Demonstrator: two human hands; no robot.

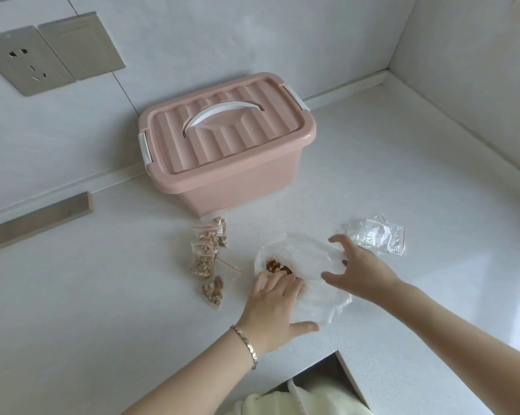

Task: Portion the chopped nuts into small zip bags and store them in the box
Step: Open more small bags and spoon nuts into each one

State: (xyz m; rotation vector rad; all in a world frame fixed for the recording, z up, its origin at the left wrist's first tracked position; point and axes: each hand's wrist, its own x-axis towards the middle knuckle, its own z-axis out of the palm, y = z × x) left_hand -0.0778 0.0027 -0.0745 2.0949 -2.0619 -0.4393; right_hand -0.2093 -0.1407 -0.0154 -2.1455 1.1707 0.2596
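Left grip (275,298) lies flat, fingers straight on the chopped nuts (278,266) inside the large clear bag (321,304). Right grip (354,274) spreads loose-fingered over that bag; the pink box (227,145) stands closed behind it.

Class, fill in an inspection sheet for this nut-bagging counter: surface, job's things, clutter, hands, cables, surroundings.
Surface: white counter.
Job's things: pink box, lid on; several filled bags left of the big bag holding nuts; empty bags to its right.
Clutter: nothing seen.
Hands: left hand, fingers at the nuts inside the big bag, grasp unclear; right hand spread open on the bag.
Cables: nothing seen.
Surroundings: wall with socket at left.
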